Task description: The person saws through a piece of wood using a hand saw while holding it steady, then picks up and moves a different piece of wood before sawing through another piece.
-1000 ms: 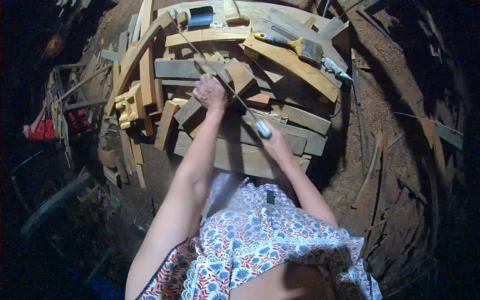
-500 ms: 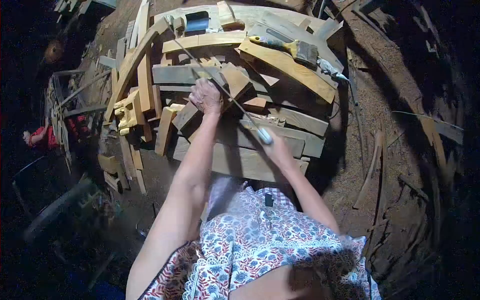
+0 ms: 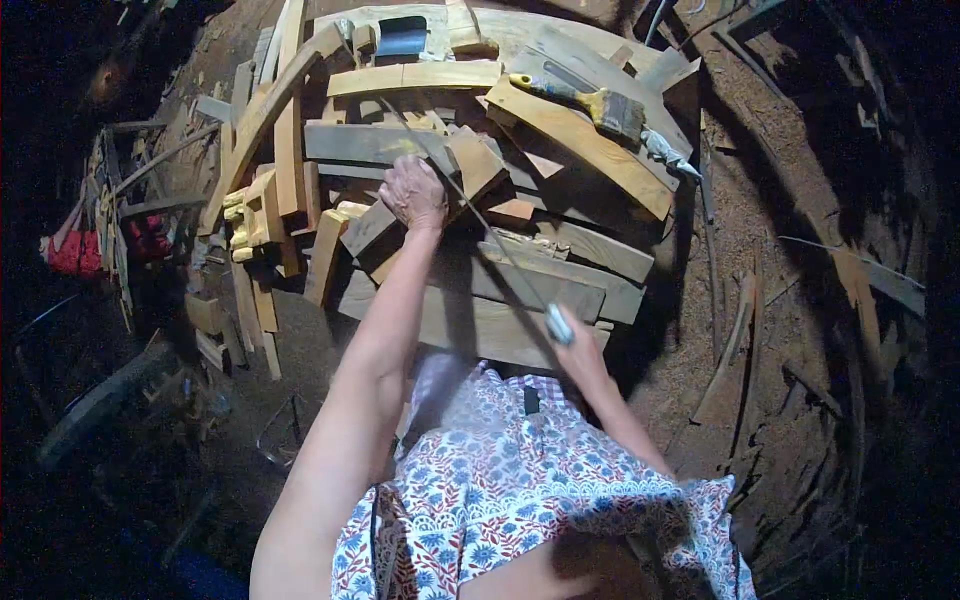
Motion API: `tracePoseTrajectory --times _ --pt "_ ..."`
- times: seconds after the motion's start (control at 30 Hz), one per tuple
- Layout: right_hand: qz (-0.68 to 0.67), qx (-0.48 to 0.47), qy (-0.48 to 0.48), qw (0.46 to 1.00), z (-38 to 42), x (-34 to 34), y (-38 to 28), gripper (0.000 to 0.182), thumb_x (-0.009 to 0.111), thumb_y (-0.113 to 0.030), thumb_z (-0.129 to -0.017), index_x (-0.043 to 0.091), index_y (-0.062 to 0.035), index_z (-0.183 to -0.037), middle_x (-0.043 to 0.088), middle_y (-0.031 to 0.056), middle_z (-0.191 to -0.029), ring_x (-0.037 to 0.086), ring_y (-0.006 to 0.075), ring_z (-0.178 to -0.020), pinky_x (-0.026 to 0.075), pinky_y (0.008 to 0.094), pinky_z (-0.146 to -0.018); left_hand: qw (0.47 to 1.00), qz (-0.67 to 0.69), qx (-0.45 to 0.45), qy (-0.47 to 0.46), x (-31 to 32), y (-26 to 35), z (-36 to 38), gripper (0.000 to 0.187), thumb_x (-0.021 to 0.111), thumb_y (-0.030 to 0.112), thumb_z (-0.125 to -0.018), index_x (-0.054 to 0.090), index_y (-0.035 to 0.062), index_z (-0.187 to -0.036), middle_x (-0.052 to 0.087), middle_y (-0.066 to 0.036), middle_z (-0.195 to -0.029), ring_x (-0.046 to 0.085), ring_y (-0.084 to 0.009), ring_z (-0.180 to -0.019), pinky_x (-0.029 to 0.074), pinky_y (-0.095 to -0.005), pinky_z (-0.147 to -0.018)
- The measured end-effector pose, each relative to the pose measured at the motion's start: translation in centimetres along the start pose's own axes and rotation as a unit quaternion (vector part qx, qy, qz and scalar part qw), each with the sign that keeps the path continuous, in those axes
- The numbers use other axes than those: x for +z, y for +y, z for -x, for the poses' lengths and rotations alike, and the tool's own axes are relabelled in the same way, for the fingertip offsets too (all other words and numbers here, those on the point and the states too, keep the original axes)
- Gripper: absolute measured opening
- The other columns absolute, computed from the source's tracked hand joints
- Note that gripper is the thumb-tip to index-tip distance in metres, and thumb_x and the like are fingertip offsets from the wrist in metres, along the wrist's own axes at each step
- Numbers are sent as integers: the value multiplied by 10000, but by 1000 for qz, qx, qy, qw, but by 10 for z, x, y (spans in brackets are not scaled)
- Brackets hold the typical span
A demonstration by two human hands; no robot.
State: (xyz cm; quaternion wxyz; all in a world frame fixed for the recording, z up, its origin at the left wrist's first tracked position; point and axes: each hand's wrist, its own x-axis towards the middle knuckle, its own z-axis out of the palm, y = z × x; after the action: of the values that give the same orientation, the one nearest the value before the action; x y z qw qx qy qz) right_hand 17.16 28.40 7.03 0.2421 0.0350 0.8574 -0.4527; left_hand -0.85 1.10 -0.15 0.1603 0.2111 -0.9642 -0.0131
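My right hand, closed around a pale handle, holds what looks like a handsaw, its long thin blade seen edge-on. The blade slants up and left, passing just right of my left hand. With its fingers bent, that hand presses down on a wooden block in the middle of the pile. Another block with a lighter face lies right beside the blade. Exactly where the blade meets the wood is hard to make out. Beneath are several stacked grey boards.
A paintbrush with a yellow handle lies on a curved plank at the upper right. Notched wood pieces and long beams stand at the left. A red cloth shows farther left. Sawdust and scraps cover the ground.
My right hand has drawn the saw back toward my body, down and a little right. My left hand stays in the same place on the wood.
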Motion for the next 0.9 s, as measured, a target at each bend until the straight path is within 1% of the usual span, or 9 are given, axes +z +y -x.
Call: tracePoseTrajectory --times 0.13,0.2,0.3,0.37,0.5,0.63,0.77,0.8,0.9 --pt "-12 23 11 1000 32 -6 3 416 648 -76 -749 531 -8 -1142 609 233 -957 612 292 -933 476 330 -781 999 1 -10 -48 -10 3 -2 176 439 252 -833 542 110 -855 515 -67 -886 492 -257 -851 366 -412 -737" --pt "-47 -36 -3 998 -24 4 -29 410 630 -77 -755 527 -31 -1149 601 231 -977 603 321 -927 477 346 -768 999 7 -3 -40 -9 4 -4 173 442 248 -832 542 111 -859 516 -67 -889 495 -258 -852 367 -414 -737" --pt "-14 -29 -58 998 -87 15 -57 411 614 -86 -758 522 -48 -1157 593 227 -993 588 350 -930 474 360 -758 999 6 -2 -47 -11 0 3 197 428 253 -841 546 101 -883 527 -82 -911 501 -274 -873 367 -426 -743" --pt "-21 -70 -19 997 -78 9 -58 408 602 -94 -757 523 -45 -1153 590 234 -993 583 366 -924 473 368 -750 999 5 -5 -52 -6 0 -2 228 408 255 -848 558 93 -905 538 -97 -938 503 -296 -893 365 -432 -753" --pt "-42 34 -15 998 19 -12 -17 431 606 -71 -753 511 -35 -1172 590 240 -990 586 352 -931 473 358 -761 999 -13 -8 -36 -4 2 -1 178 454 248 -824 541 100 -874 517 -69 -891 499 -262 -870 365 -428 -749" --pt "-61 50 -29 996 9 -3 -23 387 592 -55 -764 531 -32 -1146 597 230 -986 593 342 -929 474 358 -757 999 5 4 -44 -5 0 -2 199 439 265 -828 546 103 -873 514 -74 -885 493 -257 -869 359 -428 -750" --pt "-67 -131 21 989 -101 27 -55 360 608 -35 -737 534 -28 -1090 594 237 -971 564 390 -917 468 410 -759 999 -6 4 -46 0 -3 5 194 437 262 -828 548 108 -868 517 -68 -892 495 -251 -879 358 -425 -759" --pt "-73 -134 28 988 -96 24 -58 360 608 -35 -737 534 -28 -1090 594 237 -971 564 390 -917 468 410 -759 999 -14 10 -37 2 -5 0 191 436 259 -828 549 110 -865 518 -66 -894 496 -251 -880 358 -425 -760" --pt "-48 -41 -1 998 -27 3 -27 389 618 -27 -730 521 8 -1106 586 235 -1015 568 363 -962 464 392 -796 999 -1 3 -35 1 0 -2 198 437 260 -827 551 104 -871 523 -69 -889 498 -254 -879 363 -427 -755"
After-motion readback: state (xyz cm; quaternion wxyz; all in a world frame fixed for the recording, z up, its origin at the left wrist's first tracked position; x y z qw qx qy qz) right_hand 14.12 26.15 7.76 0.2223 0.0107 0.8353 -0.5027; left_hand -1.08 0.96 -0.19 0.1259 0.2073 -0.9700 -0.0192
